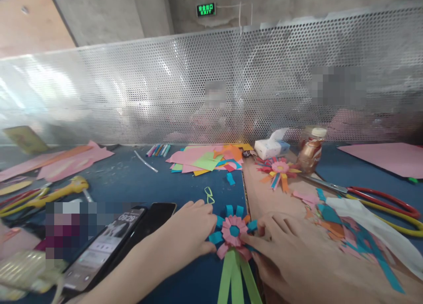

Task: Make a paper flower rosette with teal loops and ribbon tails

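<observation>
Right between both hands, the paper flower lies flat on the blue table, pink petals ringed by blue loops, green strips trailing toward 6 o'clock. At the flower's 9 o'clock, the left hand lies palm down, its fingers curled close and touching the blue loops; it grips nothing. From 4 o'clock the right hand reaches in, fingers loosely spread, fingertips pressing the flower's pink edge. Two phones lie just beside the left forearm at 9 o'clock. Toward 1 o'clock a second flower lies on brown card, with a tissue pack, a sheet sticking out of it, and a capped bottle behind. Scissors sit at 3 o'clock.
</observation>
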A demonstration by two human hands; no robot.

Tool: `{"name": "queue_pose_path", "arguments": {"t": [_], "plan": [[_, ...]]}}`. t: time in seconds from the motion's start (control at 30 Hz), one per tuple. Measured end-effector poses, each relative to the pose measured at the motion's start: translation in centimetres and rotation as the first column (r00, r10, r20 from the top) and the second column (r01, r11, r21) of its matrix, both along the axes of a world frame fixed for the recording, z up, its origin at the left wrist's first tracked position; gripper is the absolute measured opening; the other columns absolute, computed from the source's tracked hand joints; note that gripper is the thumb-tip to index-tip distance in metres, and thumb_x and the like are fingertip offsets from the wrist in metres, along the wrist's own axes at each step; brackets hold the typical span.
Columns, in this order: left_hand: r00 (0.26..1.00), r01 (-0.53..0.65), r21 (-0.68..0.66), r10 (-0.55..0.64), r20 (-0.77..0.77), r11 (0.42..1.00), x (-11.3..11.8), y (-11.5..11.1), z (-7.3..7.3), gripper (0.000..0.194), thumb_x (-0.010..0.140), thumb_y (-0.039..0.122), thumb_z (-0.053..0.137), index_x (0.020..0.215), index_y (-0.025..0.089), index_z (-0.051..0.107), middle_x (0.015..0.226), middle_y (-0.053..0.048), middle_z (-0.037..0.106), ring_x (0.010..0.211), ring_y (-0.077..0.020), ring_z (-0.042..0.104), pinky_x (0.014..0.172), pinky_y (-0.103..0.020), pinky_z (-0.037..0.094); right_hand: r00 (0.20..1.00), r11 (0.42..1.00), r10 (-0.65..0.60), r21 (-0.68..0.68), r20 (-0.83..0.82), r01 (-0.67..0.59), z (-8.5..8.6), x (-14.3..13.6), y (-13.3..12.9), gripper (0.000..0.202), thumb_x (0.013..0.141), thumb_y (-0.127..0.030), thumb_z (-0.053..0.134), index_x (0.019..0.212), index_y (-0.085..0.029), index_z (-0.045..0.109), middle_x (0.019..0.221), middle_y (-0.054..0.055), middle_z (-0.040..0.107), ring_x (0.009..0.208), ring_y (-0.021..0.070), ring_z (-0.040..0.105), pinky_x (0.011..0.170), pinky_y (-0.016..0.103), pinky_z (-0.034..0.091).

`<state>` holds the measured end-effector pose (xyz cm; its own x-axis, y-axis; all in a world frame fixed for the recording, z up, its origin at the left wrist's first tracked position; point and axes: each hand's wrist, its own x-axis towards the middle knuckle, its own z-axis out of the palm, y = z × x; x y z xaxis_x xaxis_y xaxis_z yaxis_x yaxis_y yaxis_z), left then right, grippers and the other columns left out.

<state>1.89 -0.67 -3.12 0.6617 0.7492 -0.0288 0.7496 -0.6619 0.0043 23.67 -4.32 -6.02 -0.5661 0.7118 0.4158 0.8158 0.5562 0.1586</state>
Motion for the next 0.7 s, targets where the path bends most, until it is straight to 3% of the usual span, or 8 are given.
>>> {"name": "queue_pose_path", "arguments": {"t": [0.17, 0.3, 0.53, 0.7], "plan": [[1.000, -0.012, -0.009, 0.013, 0.020, 1.000, -0.1, 0.1, 0.4, 0.025, 0.070, 0.043, 0.058, 0.075, 0.018, 0.057, 0.079, -0.003, 0.053, 0.078, -0.0195, 0.048, 0.069, -0.029, 0.035, 0.999, 0.999, 0.033, -0.001, -0.015, -0.033, 0.6, 0.0, 0.0, 0.020, 0.075, -0.028, 0.045, 0.091, -0.031, 0.055, 0.072, 0.000, 0.048, 0.064, 0.0152, 0.043, 0.057, 0.029, 0.025], [0.997, -0.062, -0.012, 0.062, 0.045, 0.998, -0.3, 0.3, 0.8, 0.037, 0.072, 0.054, 0.047, 0.077, 0.018, 0.055, 0.077, -0.002, 0.054, 0.076, -0.0196, 0.048, 0.065, -0.029, 0.035, 0.994, 1.000, -0.013, 0.007, -0.111, 0.013, 0.1, 0.7, 0.5, 0.024, 0.078, -0.025, 0.041, 0.097, -0.032, 0.054, 0.076, 0.001, 0.050, 0.064, 0.0159, 0.043, 0.057, 0.029, 0.026], [0.988, -0.129, 0.048, 0.133, -0.082, 0.990, -0.1, 0.9, 0.6, 0.014, 0.080, 0.029, 0.048, 0.087, 0.019, 0.054, 0.087, -0.004, 0.057, 0.083, -0.0219, 0.052, 0.069, -0.033, 0.036, 0.967, 0.998, -0.065, -0.037, -0.244, 0.058, -1.5, 1.7, 1.9, 0.021, 0.078, -0.017, 0.040, 0.090, -0.025, 0.056, 0.077, 0.003, 0.050, 0.067, 0.0156, 0.045, 0.059, 0.029, 0.031], [0.986, -0.142, 0.018, 0.143, -0.085, 0.990, 0.0, 1.2, 0.3, 0.015, 0.081, 0.026, 0.047, 0.093, 0.021, 0.055, 0.089, -0.004, 0.059, 0.086, -0.0219, 0.053, 0.070, -0.033, 0.037, 0.981, 0.998, -0.051, 0.018, -0.186, 0.055, -1.9, 1.7, 2.3, 0.020, 0.078, -0.018, 0.043, 0.090, -0.025, 0.057, 0.079, 0.003, 0.052, 0.070, 0.0167, 0.047, 0.061, 0.029, 0.034]]}}
